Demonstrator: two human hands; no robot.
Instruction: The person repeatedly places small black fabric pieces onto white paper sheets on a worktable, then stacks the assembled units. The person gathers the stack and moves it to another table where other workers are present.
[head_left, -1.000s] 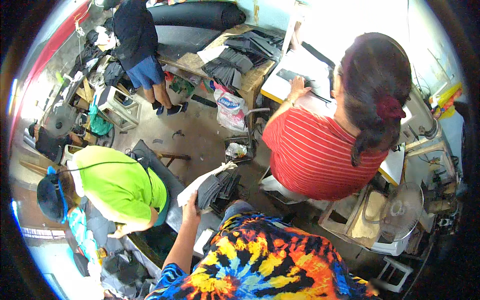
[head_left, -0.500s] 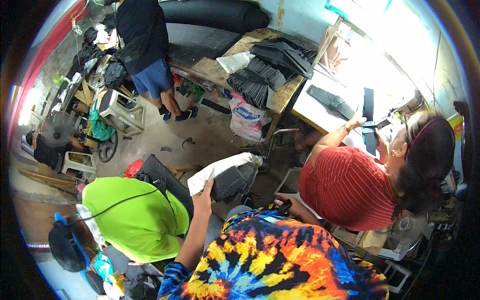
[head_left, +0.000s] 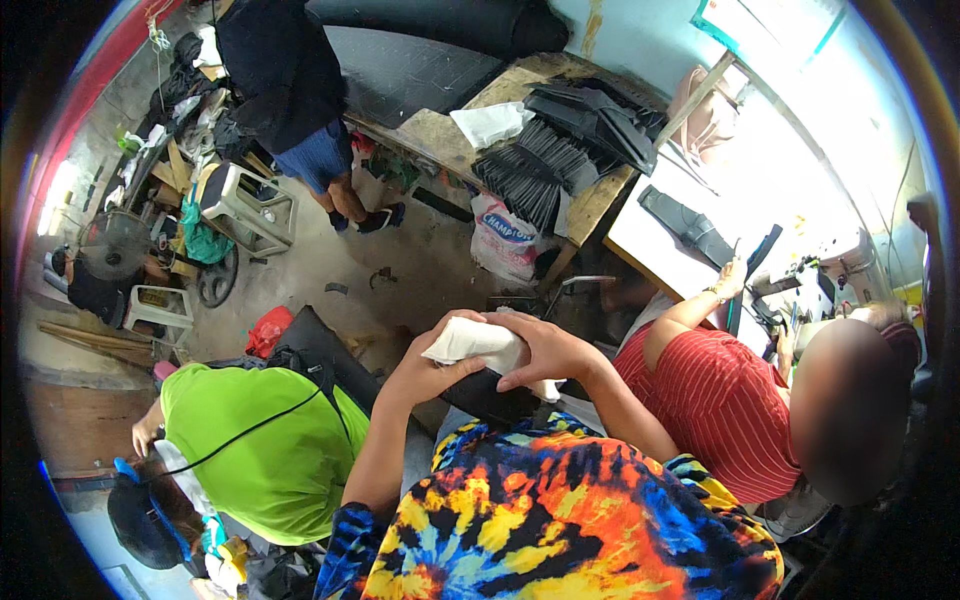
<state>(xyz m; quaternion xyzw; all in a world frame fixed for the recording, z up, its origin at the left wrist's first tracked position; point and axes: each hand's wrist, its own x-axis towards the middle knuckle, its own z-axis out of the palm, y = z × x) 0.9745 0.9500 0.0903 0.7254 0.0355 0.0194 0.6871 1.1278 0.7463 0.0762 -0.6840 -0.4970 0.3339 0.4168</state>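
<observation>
In front of my chest, both hands grip a white plastic bag (head_left: pixel 478 340) that is partly wrapped around black flat pieces (head_left: pixel 497 392). My left hand (head_left: pixel 418 362) clasps its left side, thumb across the front. Over its top and right side curls my right hand (head_left: pixel 548 350), fingers closed on the plastic. The bundle is tilted, and its far side is hidden behind my fingers. I cannot make out what kind of pieces are inside.
A person in a lime shirt (head_left: pixel 260 450) bends at my left. One in red stripes (head_left: pixel 710 400) works at a white table (head_left: pixel 640 225) on my right. Beyond, a wooden table (head_left: pixel 440 135) bears stacked black pieces (head_left: pixel 540 170), near a standing person in blue shorts (head_left: pixel 315 160).
My right hand has come up from beside my body onto the bundle, which my left hand alone held before. The bundle has turned and drawn nearer. The red-striped person's arms have shifted right.
</observation>
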